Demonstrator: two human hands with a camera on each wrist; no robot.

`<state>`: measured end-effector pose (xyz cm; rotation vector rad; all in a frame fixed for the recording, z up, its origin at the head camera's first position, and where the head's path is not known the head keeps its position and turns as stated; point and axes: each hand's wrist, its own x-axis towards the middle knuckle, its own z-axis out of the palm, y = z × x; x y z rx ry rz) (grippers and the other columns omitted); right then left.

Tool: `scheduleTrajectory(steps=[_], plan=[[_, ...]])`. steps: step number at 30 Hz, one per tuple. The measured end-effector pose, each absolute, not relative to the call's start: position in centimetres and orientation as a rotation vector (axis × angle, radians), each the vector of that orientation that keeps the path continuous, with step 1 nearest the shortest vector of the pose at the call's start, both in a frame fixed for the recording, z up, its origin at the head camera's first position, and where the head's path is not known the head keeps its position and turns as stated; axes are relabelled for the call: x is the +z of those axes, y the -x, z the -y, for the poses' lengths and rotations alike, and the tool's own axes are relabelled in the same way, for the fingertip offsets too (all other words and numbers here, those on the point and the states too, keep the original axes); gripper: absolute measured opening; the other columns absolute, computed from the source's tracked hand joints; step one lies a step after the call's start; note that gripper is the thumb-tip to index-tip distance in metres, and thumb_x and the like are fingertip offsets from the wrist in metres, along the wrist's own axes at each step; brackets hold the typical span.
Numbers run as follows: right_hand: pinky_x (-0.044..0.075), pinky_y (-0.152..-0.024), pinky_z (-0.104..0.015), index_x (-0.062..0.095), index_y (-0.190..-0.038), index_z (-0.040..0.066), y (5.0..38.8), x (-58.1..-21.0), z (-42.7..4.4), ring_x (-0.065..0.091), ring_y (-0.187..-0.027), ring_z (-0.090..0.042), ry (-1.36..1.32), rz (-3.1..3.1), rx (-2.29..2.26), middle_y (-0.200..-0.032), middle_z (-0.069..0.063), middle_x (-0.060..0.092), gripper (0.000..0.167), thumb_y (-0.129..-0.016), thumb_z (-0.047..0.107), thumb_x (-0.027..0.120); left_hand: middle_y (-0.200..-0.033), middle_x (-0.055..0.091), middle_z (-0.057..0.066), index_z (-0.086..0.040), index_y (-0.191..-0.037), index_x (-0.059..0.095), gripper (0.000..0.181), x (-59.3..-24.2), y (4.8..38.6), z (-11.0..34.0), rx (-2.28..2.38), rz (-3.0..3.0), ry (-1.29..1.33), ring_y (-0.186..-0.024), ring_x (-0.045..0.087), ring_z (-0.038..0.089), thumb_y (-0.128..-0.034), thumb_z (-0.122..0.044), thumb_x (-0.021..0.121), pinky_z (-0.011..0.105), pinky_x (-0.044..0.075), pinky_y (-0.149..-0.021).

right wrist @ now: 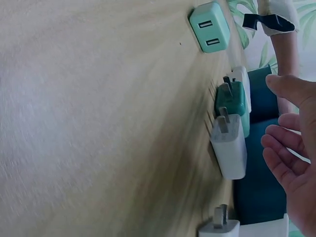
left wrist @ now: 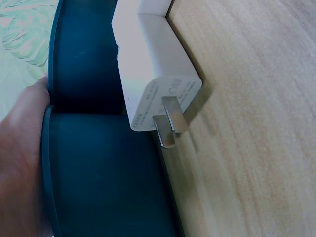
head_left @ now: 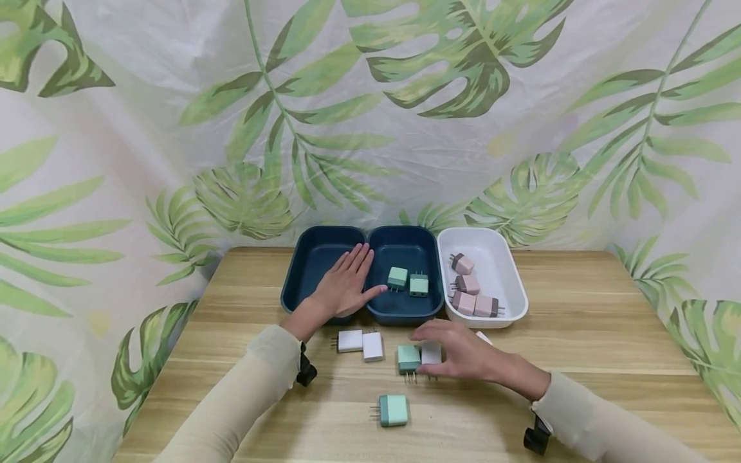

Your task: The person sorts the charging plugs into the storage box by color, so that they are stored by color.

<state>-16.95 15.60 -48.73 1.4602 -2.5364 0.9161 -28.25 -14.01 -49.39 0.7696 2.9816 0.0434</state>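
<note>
We see the right hand poised above the table, its thumb and fingers parted in a loose arch with nothing between them pinched; the right wrist view shows us a gap between those fingers and the chargers below. We find the white charger beneath that arch and the green charger beside it, just left of the fingertips; both lie lengthwise from the trays toward the person, prongs pointing at the person; we therefore judge that the thumb sits at the prong end and the fingers at the tray end, the grip spanning the long axis rather than crossing it.

We count the right hand as plainly nearer to both; the left hand lies flat, straight-fingered and holding nothing, across the adjoining rims of the left blue tray and the middle blue tray; we note the latter just beyond the green charger, with two mint chargers inside.
</note>
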Motion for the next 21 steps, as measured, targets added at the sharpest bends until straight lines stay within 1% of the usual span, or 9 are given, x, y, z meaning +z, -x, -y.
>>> scheduleTrajectory(steps=[4, 7, 13, 21], plan=[[0.060, -0.091, -0.032, 0.076, -0.122, 0.005, 16.7, -49.2, -15.3, 0.070, -0.110, -0.017, -1.437, 2.560, 0.952, -0.121, -0.004, 0.075, 0.047, -0.088, 0.034, 0.089, -0.179, 0.000, 0.009, -0.009, -0.171, 0.006, 0.096, -49.3, 28.2, 14.0, 0.044, -2.985, -0.770, -0.165, -0.005, 0.023, -0.1057, -0.074, 0.031, 0.043, 0.002, -0.133], [0.060, -0.092, -0.032, 0.076, -0.123, 0.005, 16.5, -49.7, -15.1, 0.070, -0.111, -0.016, -1.431, 2.567, 0.952, -0.122, -0.004, 0.074, 0.047, -0.088, 0.034, 0.089, -0.179, 0.001, 0.010, -0.008, -0.171, 0.008, 0.096, -49.2, 28.0, 14.0, 0.052, -2.990, -0.781, -0.165, -0.002, 0.024, -0.1059, -0.074, 0.032, 0.044, 0.003, -0.133], [0.059, -0.095, -0.033, 0.075, -0.124, 0.005, 16.4, -50.2, -14.7, 0.069, -0.113, -0.016, -1.422, 2.582, 0.914, -0.123, -0.005, 0.073, 0.048, -0.088, 0.033, 0.089, -0.179, 0.000, 0.009, -0.009, -0.171, 0.006, 0.096, -49.2, 28.0, 14.1, 0.049, -2.984, -0.774, -0.165, -0.003, 0.024, -0.1059, -0.074, 0.032, 0.043, 0.002, -0.133], [0.059, -0.095, -0.032, 0.075, -0.124, 0.007, 16.4, -50.7, -14.1, 0.069, -0.114, -0.016, -1.394, 2.630, 0.842, -0.124, -0.005, 0.073, 0.046, -0.087, 0.031, 0.089, -0.179, 0.006, 0.012, -0.005, -0.170, 0.013, 0.095, -49.0, 28.0, 14.1, 0.073, -3.000, -0.806, -0.165, 0.002, 0.026, -0.1062, -0.073, 0.031, 0.044, 0.007, -0.133]])
